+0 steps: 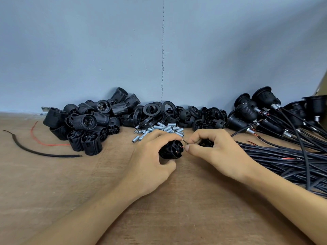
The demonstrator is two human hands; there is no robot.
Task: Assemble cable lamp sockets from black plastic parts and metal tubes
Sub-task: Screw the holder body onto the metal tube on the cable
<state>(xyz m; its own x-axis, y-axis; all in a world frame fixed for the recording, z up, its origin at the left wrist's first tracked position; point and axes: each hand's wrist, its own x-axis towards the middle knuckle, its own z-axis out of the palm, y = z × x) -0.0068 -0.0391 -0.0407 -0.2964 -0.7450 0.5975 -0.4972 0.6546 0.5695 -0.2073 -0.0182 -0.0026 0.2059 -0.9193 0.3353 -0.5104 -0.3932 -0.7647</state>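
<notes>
The socket body (171, 149) is a black plastic cylinder with ribbed, threaded sides. It lies on its side just above the wooden bench (53, 191), near the middle and a little short of the back edge. Its long axis runs roughly along that back edge, and the slotted terminal end, where small copper glints show, points right toward my other hand.

My left hand (152, 156) wraps it, fingers curled over the top and thumb underneath. My right hand (214, 151) pinches a thin wire (185, 141) between thumb and forefinger, right at the terminal end. The other fingers curl around a dark plastic part (206, 143) that I can't make out well.

Just behind my knuckles is a scatter of short, shiny threaded metal tubes (159, 130). Along the back edge sit heaps of matte black parts: ribbed socket shells (85, 124) on the left, flat rings (155, 109) and domed caps (203, 118) in the centre. Toward the right edge lie finished sockets (256, 110) with smooth black cables (283, 157) fanned out beside my wrist. Near the left edge lie a loose red wire (39, 138) and a curved black cable scrap (35, 151).
</notes>
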